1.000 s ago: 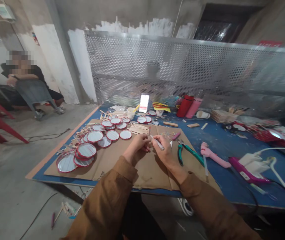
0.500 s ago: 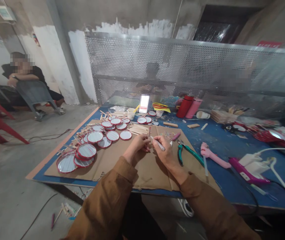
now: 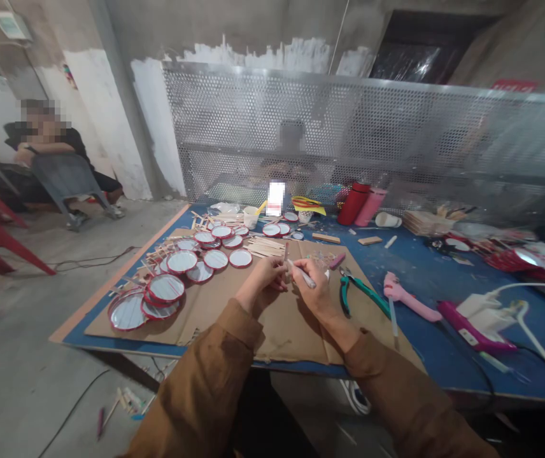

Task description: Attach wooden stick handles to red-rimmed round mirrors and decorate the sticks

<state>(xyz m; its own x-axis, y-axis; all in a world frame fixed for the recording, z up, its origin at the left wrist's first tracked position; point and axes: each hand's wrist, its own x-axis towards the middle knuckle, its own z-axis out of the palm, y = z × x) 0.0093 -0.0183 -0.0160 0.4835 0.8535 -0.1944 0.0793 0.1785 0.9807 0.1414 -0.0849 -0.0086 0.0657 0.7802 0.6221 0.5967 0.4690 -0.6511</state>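
Note:
Pinched in the fingers of my left hand [image 3: 267, 280] is a short thin stick [image 3: 286, 252], its upper end pointing up. My right hand [image 3: 314, 283] is closed round a whitish pen-shaped tool [image 3: 307, 278], its tip close to the stick; I cannot tell whether they touch. Both hands are over a cardboard sheet [image 3: 234, 305]. To their left lie several round red-rimmed discs [image 3: 166, 288] with pale faces, some overlapping. Just beyond my hands is a pile of wooden sticks [image 3: 265, 247]. Green-handled pliers [image 3: 368, 294] lie right of my right hand.
A pink glue gun [image 3: 409, 298] and a purple power strip [image 3: 475, 331] with white plugs and cables lie on the blue table [image 3: 425, 267]. Red [image 3: 353, 203] and pink [image 3: 370, 207] bottles stand before a perforated metal screen [image 3: 244, 121]. Another person [image 3: 46, 137] sits at far left.

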